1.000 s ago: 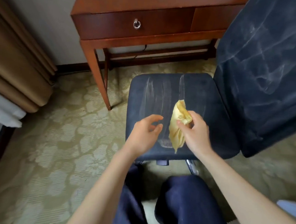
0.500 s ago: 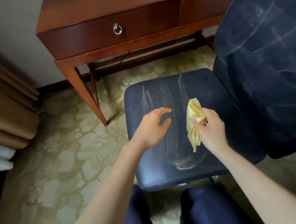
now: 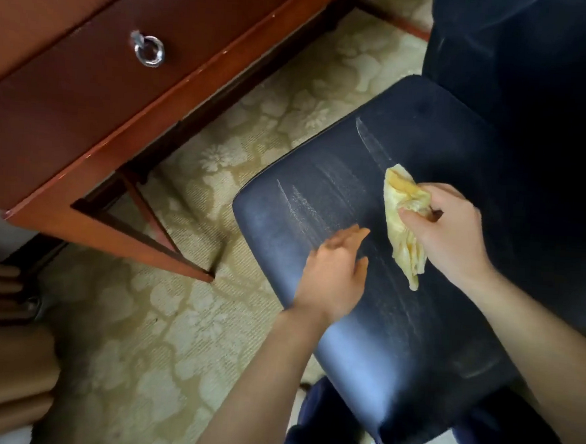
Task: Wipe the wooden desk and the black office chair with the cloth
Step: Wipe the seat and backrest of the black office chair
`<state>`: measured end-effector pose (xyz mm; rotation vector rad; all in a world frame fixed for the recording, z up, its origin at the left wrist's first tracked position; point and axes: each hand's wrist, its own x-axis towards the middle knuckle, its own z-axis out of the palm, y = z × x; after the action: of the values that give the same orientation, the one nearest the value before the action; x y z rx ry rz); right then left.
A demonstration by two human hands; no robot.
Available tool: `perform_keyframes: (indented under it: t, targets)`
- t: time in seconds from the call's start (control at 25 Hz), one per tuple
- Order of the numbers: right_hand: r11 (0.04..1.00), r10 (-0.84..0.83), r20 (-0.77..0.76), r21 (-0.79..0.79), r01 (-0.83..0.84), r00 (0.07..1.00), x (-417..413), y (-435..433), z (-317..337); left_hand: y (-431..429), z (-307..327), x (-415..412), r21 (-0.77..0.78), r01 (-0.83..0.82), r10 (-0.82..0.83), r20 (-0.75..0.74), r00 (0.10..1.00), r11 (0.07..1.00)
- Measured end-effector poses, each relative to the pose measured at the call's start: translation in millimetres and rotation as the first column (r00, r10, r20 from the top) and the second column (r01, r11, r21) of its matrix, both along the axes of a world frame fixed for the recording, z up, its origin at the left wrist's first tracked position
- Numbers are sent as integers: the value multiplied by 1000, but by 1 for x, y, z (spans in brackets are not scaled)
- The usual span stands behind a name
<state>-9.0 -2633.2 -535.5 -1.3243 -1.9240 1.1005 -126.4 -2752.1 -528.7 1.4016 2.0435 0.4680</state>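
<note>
While the right hand (image 3: pixel 450 233) pinches the cloth (image 3: pixel 404 225) and the left hand (image 3: pixel 333 275) hangs loose, streaks suggest the seat (image 3: pixel 322 175) is part wiped.

Forearms (image 3: pixel 275 375) bare up to the picture's edge; left hand (image 3: pixel 332 279) and right hand (image 3: pixel 452 238) bare as well; trousers (image 3: pixel 319 443) dark navy, plain fabric (only the knees show, at the lower edge).

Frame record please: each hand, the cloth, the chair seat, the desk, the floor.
left hand: open, fingers fairly straight, over the chair seat, holding nothing
right hand: grips the cloth
cloth: yellow, bunched, lower end hanging toward the seat; contact unclear
chair seat: dark, pale streaks across it
desk: wooden, beside the chair, drawer with ring pull
floor: patterned carpet
</note>
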Motion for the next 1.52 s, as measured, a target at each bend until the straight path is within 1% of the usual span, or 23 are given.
perform_keyframes:
  t: [0.08, 0.12, 0.2, 0.28, 0.36, 0.4, 0.48, 0.52, 0.6, 0.72, 0.88, 1.0, 1.08, 1.16, 1.28, 1.32, 1.44, 1.52]
  targets:
    - [995, -51, 70, 95, 44, 996, 2, -7, -5, -4, -18, -7, -70, 133, -141, -122, 982, 989]
    - [985, -65, 152, 170, 38, 986, 7, -8, -9, -3, -28, -9, -112, 204, -223, -202, 954, 973]
    - [954, -68, 376, 295, -50, 924, 25, -7, -25, 3, -43, -3, -183, 301, -349, -354, 868, 936]
    - [923, -50, 548, 344, -170, 835, 46, 0, -45, 13, -57, 12, -179, 321, -367, -476, 799, 930]
    - [902, -64, 633, 367, -226, 772, 56, 7, -68, 28, -75, 31, -153, 313, -344, -541, 767, 937]
    - [892, -64, 627, 384, -237, 777, 58, 10, -82, 34, -85, 39, -155, 310, -342, -571, 747, 938]
    - [864, -40, 526, 445, -236, 849, 59, 23, -105, 42, -106, 47, -130, 298, -308, -653, 692, 946]
    - [841, -16, 470, 483, -242, 882, 61, 29, -113, 44, -113, 47, -106, 296, -286, -679, 676, 949]
    - [798, 49, 407, 533, -281, 912, 64, 42, -124, 44, -121, 46, -67, 284, -245, -712, 658, 956]
    - [761, 84, 425, 557, -333, 901, 65, 46, -128, 43, -118, 51, -89, 262, -235, -761, 604, 961]
    - [755, 33, 508, 551, -354, 861, 67, 35, -128, 38, -112, 62, -147, 244, -263, -786, 559, 959]
    - [746, -24, 561, 561, -359, 827, 65, 32, -124, 39, -116, 61, -104, 224, -216, -791, 572, 969]
    - [756, -25, 576, 546, -362, 817, 62, 28, -119, 41, -116, 58, -90, 228, -210, -786, 582, 970]
    - [766, -29, 585, 534, -358, 810, 66, 18, -121, 37, -114, 57, -109, 226, -228, -755, 615, 968]
    - [766, -67, 595, 546, -341, 801, 71, 7, -125, 29, -106, 52, -88, 216, -214, -705, 676, 972]
    - [770, -73, 596, 543, -334, 799, 71, 0, -124, 21, -106, 49, -42, 209, -181, -682, 709, 977]
    - [756, -62, 593, 553, -350, 803, 72, -19, -120, -9, -116, 45, 174, 140, -20, -556, 831, 975]
    - [729, -32, 569, 576, -371, 822, 74, -42, -120, -27, -126, 45, 277, 72, 72, -477, 876, 958]
